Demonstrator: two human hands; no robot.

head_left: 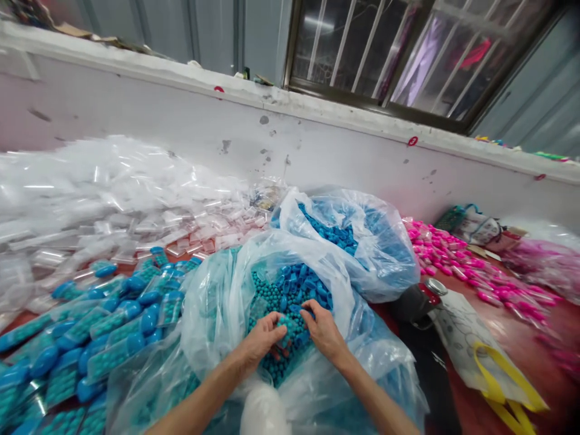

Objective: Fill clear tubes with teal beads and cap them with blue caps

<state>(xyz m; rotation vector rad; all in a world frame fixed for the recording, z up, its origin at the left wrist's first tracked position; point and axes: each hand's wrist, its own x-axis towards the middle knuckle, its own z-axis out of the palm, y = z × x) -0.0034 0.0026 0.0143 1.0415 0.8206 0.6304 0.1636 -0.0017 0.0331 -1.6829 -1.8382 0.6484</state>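
Note:
An open plastic bag (211,296) at the centre holds teal beads (267,293) and blue caps (303,281). Over the beads, my left hand (267,338) is curled around a clear container filled with teal beads. My right hand (322,329) is just right of it, thumb and fingers pinched at a small blue piece that looks like a cap. The two hands are a short gap apart. Behind them stands a second open bag (385,241) with more blue caps (333,232).
Filled teal containers with blue caps (118,326) are heaped at the left, with clear empty containers (104,199) behind. Pink pieces (453,254), a dark mug (412,305) and a white bag with yellow handles (475,338) lie right on the red table (480,314).

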